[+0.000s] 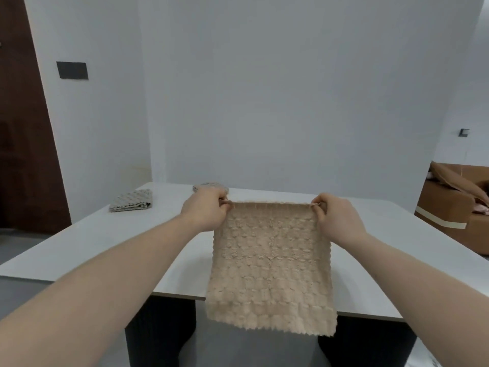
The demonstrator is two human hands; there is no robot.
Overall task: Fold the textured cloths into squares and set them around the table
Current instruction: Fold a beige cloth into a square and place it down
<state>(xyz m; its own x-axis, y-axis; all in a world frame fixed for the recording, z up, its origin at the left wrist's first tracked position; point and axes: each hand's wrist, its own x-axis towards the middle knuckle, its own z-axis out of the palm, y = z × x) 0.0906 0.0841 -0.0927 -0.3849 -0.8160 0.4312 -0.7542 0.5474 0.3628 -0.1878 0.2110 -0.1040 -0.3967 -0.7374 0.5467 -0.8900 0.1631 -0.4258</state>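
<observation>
Hands out front, both pinching: left hand (205,211) grips the top left corner of a beige cloth (270,266), right hand (337,221) grips the top right corner, thumbs and fingers closed on the upper edge so it runs taut and level between them. Cloth hangs open at full spread, upper part over the near side of the white table (79,250), lower edge dangling past the table's front edge, clear of the top. Step in hand, as I read it: cloth held up and squared, first fold not yet made. Next move likely calls for laying it flat on the table or bringing one corner across to meet the other, with edges matched before any crease is pressed; loose weave may sag and skew, so corners need watching. Cloth looks soft and thick, surface of raised puffy bumps in rows, faint cross of crease lines through the middle, zigzag trim along the bottom edge. Two grey cloths already folded on the table: one (131,200) near the far left corner, another (209,185) at the far edge, partly hidden behind the left hand. Judging by those, task is partway along. Brown sofa (449,207) off to the right, dark door (23,128) at left.
</observation>
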